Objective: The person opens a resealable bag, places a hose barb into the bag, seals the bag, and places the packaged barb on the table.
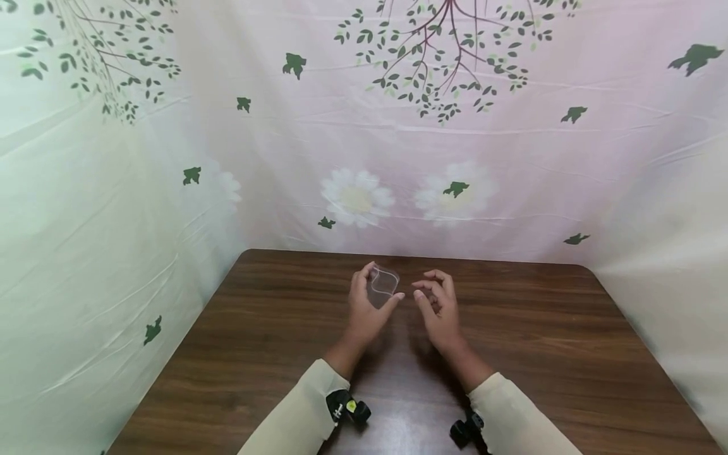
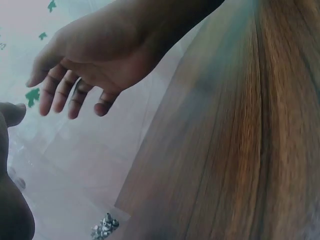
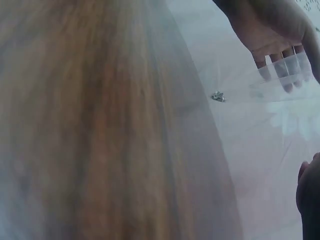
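Observation:
A clear plastic bag point(image 1: 383, 282) with a pale curved line across it is in my left hand point(image 1: 364, 308), above the far part of the table. The left fingers lie along one side of it and the thumb along the other; the fingers show through the bag point(image 3: 280, 80) in the right wrist view. A small cluster of silvery screws point(image 2: 105, 227) appears at the lower end of the plastic. To the right, apart from the bag, my right hand point(image 1: 439, 309) hangs in the air with loosely bent fingers and holds nothing.
The brown wooden table point(image 1: 256, 354) has rounded far corners. Behind it and along both sides hangs a pale cloth point(image 1: 273, 151) printed with leaves, birds and flowers. Both sleeves carry black wrist cameras.

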`<state>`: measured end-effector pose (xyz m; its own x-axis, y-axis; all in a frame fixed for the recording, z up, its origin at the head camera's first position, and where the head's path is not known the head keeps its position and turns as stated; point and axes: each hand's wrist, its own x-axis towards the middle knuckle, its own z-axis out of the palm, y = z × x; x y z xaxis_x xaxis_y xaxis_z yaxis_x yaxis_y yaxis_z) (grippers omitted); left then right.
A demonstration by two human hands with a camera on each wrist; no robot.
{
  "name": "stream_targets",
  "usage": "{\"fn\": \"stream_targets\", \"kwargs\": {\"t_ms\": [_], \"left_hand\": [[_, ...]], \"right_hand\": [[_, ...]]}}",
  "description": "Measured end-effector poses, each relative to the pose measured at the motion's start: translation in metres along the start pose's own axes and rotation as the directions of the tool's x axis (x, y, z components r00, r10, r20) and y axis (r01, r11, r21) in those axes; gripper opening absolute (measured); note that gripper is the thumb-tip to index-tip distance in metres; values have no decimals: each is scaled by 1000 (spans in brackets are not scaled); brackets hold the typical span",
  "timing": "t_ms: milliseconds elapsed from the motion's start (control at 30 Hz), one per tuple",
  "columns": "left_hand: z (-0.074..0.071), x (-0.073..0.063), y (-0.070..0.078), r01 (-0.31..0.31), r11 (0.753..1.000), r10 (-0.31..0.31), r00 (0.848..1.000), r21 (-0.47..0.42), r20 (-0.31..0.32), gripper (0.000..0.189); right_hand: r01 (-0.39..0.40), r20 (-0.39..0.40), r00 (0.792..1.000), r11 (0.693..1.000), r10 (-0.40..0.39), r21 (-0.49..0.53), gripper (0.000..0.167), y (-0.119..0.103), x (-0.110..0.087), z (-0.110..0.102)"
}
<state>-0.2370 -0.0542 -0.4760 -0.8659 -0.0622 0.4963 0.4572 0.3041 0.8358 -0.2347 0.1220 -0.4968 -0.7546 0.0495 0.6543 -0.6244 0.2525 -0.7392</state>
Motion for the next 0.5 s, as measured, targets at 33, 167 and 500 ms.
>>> {"fn": "stream_targets", "kwargs": {"t_ms": [33, 167, 500], "left_hand": [[2, -1, 2, -7, 1000, 7, 1000, 7, -17, 88], [9, -3, 8, -42, 998, 45, 997, 42, -59, 88], [22, -10, 13, 5, 996, 1, 998, 92, -63, 89]], "right_hand": [[22, -8, 1000, 1000, -22, -5, 17, -2, 1, 0], [73, -16, 997, 997, -74, -19, 18, -9, 4, -2], [90, 2, 996, 994, -90, -56, 19, -21, 11, -7]]}}
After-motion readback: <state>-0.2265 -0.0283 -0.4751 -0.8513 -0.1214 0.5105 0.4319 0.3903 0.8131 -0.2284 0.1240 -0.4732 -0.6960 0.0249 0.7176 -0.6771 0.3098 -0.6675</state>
